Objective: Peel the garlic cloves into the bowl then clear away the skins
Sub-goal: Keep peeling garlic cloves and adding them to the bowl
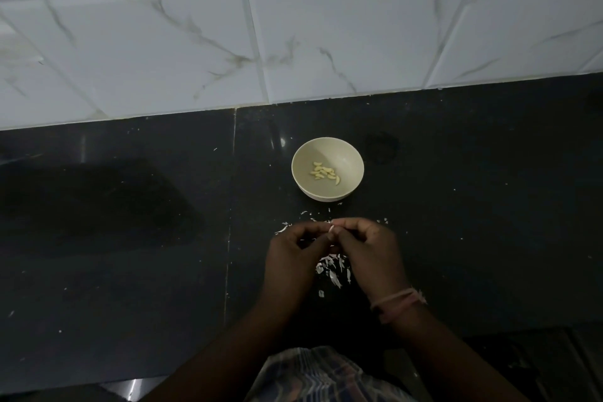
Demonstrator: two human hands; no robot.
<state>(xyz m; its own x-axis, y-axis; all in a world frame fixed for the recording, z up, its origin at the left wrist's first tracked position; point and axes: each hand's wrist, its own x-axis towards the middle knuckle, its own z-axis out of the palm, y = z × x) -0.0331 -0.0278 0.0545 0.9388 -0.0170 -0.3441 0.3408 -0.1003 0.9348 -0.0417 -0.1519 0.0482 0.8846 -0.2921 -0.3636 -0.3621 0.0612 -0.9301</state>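
Peeling in progress above the counter (456,173), short of the bowl (303,150). Left hand (290,254) and right hand (368,251) meeting fingertip to fingertip, fingers of both curled inward and pinching a small pale item at the junction, judged to be a clove (331,229); mostly hidden, so long axis not readable. Which hand is bearing the clove and which is stripping skin: cannot tell.

Bowl lying straight ahead of the fingertips, toward the wall (293,42), near but apart from both hands. Peeled cloves (324,171) resting in a loose cluster at the bowl floor. Both hands about equally near to the bowl; right fingertips sitting slightly closer to its centre line.

Skins (332,268) lying on the counter below and between the hands, with more scraps scattered between fingertips and bowl.

Likely next: carrying the clove forward over the near rim and dropping. Skin clearing not yet begun.
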